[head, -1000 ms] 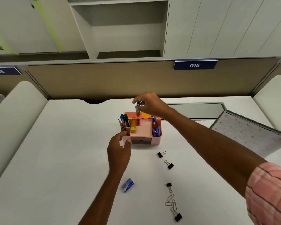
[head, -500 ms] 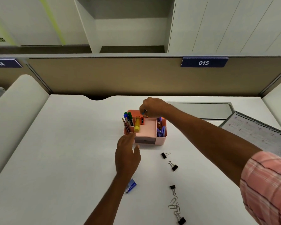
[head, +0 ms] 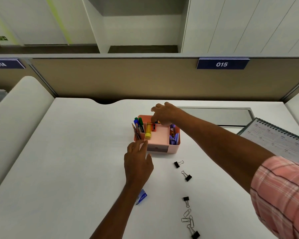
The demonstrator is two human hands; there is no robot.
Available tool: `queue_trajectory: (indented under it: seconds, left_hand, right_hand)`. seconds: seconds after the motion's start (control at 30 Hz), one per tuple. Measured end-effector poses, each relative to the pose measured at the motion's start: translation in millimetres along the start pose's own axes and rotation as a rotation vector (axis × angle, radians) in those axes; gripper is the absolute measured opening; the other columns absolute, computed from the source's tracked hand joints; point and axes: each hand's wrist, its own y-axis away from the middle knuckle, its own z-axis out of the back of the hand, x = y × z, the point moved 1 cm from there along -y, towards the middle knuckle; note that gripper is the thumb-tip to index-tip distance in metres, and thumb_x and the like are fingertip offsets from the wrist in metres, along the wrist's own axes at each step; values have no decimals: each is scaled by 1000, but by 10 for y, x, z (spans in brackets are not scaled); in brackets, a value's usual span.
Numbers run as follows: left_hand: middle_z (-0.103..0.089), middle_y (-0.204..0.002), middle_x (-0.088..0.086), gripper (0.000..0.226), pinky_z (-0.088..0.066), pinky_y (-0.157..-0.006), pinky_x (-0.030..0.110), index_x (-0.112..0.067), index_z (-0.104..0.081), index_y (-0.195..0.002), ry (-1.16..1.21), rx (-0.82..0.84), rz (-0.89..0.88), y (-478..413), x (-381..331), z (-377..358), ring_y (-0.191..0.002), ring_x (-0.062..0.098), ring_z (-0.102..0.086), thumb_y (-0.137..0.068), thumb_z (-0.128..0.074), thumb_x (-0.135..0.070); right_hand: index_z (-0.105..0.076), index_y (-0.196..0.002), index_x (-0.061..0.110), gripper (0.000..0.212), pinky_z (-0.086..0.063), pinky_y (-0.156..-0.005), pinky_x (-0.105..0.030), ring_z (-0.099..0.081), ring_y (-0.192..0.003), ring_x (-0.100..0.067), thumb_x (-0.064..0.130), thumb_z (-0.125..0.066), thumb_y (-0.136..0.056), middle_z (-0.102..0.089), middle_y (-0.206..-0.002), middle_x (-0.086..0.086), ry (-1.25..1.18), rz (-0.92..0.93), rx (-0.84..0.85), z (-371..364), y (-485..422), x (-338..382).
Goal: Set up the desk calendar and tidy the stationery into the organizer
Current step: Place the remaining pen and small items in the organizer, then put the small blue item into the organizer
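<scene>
Head cam check: a second ago the right hand (head: pixel 164 112) was up above the organizer (head: pixel 173 149), pinching a small blue thing. Now it's dropped right down over the back compartment with the fingers curled in. I honestly can't tell whether it's let go or is clamped on that item, because the knuckles hide it. The left hand (head: pixel 138 159) has barely moved. Its fingers are loose and apart, with the fingertips at the organizer's front left corner, next to the yellow glue stick (head: pixel 148 133), and I'd say it's steadying the box. To me that's one more piece of stationery more or less delivered, but there's plenty left on the surface (head: pixel 76 161). A blue staple box (head: pixel 141 197) sits by the left wrist. There are also four binder clips, the nearest to the organizer here (head: pixel 177 164), and a little heap of paper clips (head: pixel 187 218) closer to me. The calendar (head: pixel 274 140) is off at the right edge, well apart from everything, and I can't tell if it's properly stood up.
</scene>
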Motion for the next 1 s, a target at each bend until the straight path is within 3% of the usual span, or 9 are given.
queue_trajectory:
  seconds: [0.3, 0.4, 0.5, 0.6, 0.73, 0.87, 1.0]
  left_hand:
    - [-53, -156, -5, 54, -47, -103, 24, -21, -56, -150, 255, -88, -16, 54, 75, 8, -142, 15, -52, -98, -71, -17]
    - [-58, -151, -3, 50, -53, -106, 30, -24, -59, -146, 330, -101, 31, 120, 132, 14, -135, 17, -58, -98, -71, -21]
    - [-62, -143, -4, 44, -61, -95, 37, -27, -60, -142, 340, -44, 56, 284, 188, 41, -122, 16, -64, -99, -68, -27]
    - [-60, -130, -8, 41, -57, -84, 26, -31, -61, -136, 288, 96, 79, 614, 298, 30, -112, 12, -66, -96, -72, -32]
    - [-49, -128, -9, 55, -52, -92, 29, -33, -55, -133, 81, 374, 189, 1075, 512, -126, -124, 14, -52, -85, -80, -46]
    - [-59, -117, -5, 37, -48, -83, 27, -24, -67, -120, 115, 286, 131, 1260, 585, -216, -115, 22, -57, -86, -81, -20]
    - [-69, -110, -2, 31, -47, -90, 22, -21, -74, -115, 314, 247, 230, 1141, 544, -222, -104, 18, -65, -86, -83, -16]
  right_hand:
    - [-49, -147, 42, 59, -42, -109, -49, -34, -148, -31, 16, -66, -96, -34, -163, -8, -135, -18, -57, -27, 73, -72]
    - [-48, -148, 40, 62, -39, -110, -49, -32, -150, -30, 11, -64, -96, -34, -164, -8, -206, -38, -109, 15, 120, -95]
    - [-47, -150, 33, 68, -40, -109, -48, -33, -150, -29, 5, -66, -91, -38, -162, -8, -305, -82, -213, 96, 216, -89]
    - [-56, -144, 24, 68, -48, -103, -45, -44, -141, -28, -4, -68, -83, -50, -151, -8, -433, -131, -381, 145, 355, -18]
    - [-68, -130, 18, 55, -57, -84, -46, -59, -120, -28, -8, -64, -82, -64, -132, -7, -509, -106, -595, 130, 626, 194]
    - [-71, -124, 22, 53, -56, -73, -43, -62, -109, -28, -8, -55, -83, -68, -121, -5, -636, -85, -666, 13, 911, 529]
    - [-73, -121, 21, 36, -60, -79, -44, -64, -106, -19, 2, -60, -93, -70, -116, -1, -879, -55, -561, -258, 1145, 929]
